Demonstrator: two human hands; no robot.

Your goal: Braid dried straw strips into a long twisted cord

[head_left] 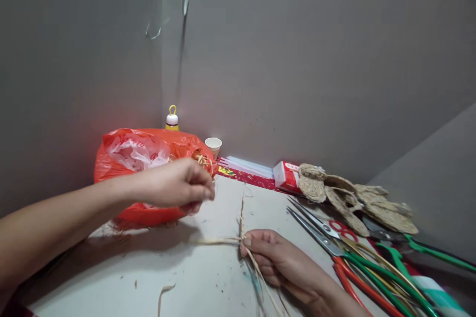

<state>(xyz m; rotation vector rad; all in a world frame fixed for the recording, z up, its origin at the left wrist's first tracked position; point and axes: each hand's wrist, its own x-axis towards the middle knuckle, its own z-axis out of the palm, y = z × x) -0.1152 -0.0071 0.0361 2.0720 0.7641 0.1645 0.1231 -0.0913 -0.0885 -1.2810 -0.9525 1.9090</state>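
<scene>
My right hand rests low on the white table, thumb and fingers pinched on crossed pale straw strands that run up, left and down from the grip. My left hand hovers above and to the left, fingers curled closed as in a pinch, in front of a red plastic bag with straw showing at its mouth. What the left fingers hold I cannot make out.
Scissors with red handles and green-handled ones lie at right. Woven straw pieces, a red-white box, a red packet, a paper cup and a small yellow bottle line the grey wall.
</scene>
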